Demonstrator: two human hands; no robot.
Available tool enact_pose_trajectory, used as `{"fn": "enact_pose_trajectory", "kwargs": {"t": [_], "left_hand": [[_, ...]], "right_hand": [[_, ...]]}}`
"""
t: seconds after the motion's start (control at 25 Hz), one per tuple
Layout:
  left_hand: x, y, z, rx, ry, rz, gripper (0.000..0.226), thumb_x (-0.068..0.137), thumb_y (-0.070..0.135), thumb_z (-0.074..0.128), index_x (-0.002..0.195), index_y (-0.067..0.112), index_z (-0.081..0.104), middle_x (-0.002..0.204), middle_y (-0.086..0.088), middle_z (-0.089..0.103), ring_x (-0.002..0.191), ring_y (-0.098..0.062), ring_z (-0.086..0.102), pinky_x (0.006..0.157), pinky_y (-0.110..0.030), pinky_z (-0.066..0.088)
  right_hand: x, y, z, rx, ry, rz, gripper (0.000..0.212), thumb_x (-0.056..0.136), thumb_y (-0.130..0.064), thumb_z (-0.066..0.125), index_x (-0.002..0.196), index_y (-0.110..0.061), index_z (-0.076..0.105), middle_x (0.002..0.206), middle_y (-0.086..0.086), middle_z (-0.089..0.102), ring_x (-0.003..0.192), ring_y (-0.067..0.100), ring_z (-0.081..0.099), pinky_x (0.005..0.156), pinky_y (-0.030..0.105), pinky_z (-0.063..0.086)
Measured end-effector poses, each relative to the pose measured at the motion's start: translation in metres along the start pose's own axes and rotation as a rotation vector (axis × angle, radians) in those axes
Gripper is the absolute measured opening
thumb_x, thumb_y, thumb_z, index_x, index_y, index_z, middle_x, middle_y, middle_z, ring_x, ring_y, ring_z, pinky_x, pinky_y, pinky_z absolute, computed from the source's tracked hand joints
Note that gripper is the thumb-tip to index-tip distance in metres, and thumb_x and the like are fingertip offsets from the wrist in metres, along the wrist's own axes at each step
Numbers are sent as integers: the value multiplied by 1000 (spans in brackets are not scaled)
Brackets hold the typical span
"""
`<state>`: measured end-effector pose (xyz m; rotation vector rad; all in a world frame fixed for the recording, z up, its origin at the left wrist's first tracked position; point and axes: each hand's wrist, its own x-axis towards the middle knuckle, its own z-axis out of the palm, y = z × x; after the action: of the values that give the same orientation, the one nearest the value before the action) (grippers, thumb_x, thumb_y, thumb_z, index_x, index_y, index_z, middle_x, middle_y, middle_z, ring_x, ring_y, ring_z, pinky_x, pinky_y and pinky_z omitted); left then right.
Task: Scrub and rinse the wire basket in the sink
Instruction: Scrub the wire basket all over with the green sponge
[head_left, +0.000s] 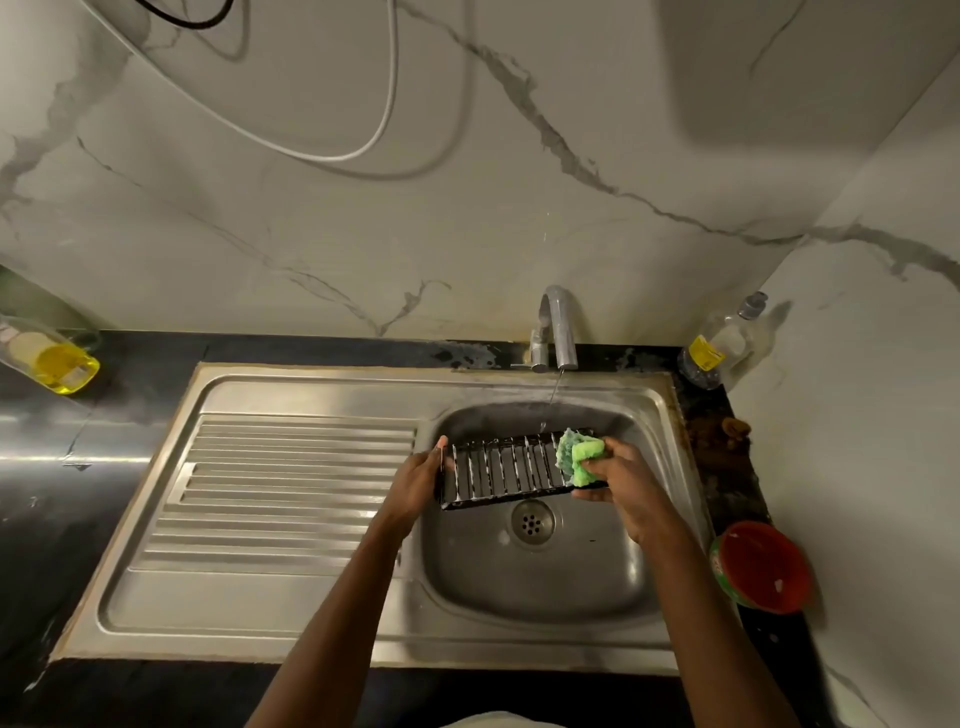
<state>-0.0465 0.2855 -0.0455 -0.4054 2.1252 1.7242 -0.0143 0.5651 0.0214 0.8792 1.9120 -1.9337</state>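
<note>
The wire basket (511, 470) is held above the sink (540, 566) bowl, just behind the drain (532, 522), its long axis running left to right and its slatted open face tilted up toward the camera. The left hand (418, 480) grips the basket's left end, fingers curled round the rim. The right hand (618, 475) pinches a soapy green sponge (582, 456) against the basket's right end. A thin stream falls from the tap (558, 327) onto the basket's far edge.

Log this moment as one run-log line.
left hand holds basket | right hand presses sponge on it | tap running
</note>
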Motion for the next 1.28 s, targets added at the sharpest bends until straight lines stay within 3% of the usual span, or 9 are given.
{"fn": "enact_pose_trajectory", "kwargs": {"t": [0.12,0.2,0.32,0.52,0.64,0.76,0.88,1.12,1.28], "left_hand": [[-9,-5,21,17,264,5,53,111,42,39,92,3,70,78,-17,71,66,-29,65,54,-27,48],[-29,-3,42,98,346,-33,47,109,44,45,102,4,68,90,-15,71,74,-22,65,60,-28,50],[-67,1,75,306,325,50,35,98,47,64,112,15,65,107,-1,65,95,-15,62,84,-35,54],[-77,4,102,372,120,-58,57,86,60,58,119,14,64,112,-4,71,101,-24,68,87,-39,56],[-66,15,103,510,50,-145,43,87,52,57,101,14,71,100,-6,75,94,-28,70,81,-35,55],[-61,26,102,227,32,-183,46,80,48,61,82,5,75,83,-14,76,75,-25,68,67,-35,50],[-52,35,102,-79,162,-244,38,78,35,66,79,-2,73,75,-16,72,67,-24,63,61,-36,49],[-23,42,96,-81,325,-133,16,75,17,64,75,3,71,74,-16,73,66,-23,62,72,-51,60],[-28,49,102,-43,329,-31,11,73,13,68,67,4,70,61,-10,68,57,-17,55,59,-38,52]], "right_hand": [[-6,1,14,-58,24,-14,34,100,-2,49,133,-10,54,123,10,59,102,24,63,77,48,63],[-10,4,25,-119,87,-19,30,100,-4,48,129,-13,54,121,8,58,98,24,64,71,46,64],[-16,6,35,-186,172,-24,22,99,-6,47,116,-17,54,117,7,57,94,24,65,64,42,64],[-25,20,43,-130,160,-4,26,91,-5,47,110,-17,60,109,9,64,95,30,67,61,51,63],[-31,20,50,-130,170,-58,30,87,-2,46,106,-20,61,103,9,67,90,27,68,66,54,62],[-34,13,58,-136,176,-106,35,84,-3,48,111,-21,61,104,7,68,92,27,68,72,55,62],[-40,6,67,-127,121,-146,29,89,-4,53,107,-25,60,109,6,67,95,23,68,72,48,64],[-63,-13,68,78,36,-309,25,88,6,66,105,-12,70,100,7,76,96,23,73,80,40,63],[-79,-9,58,54,202,-446,26,84,1,74,97,-22,73,90,0,78,88,14,74,78,37,62]]}}
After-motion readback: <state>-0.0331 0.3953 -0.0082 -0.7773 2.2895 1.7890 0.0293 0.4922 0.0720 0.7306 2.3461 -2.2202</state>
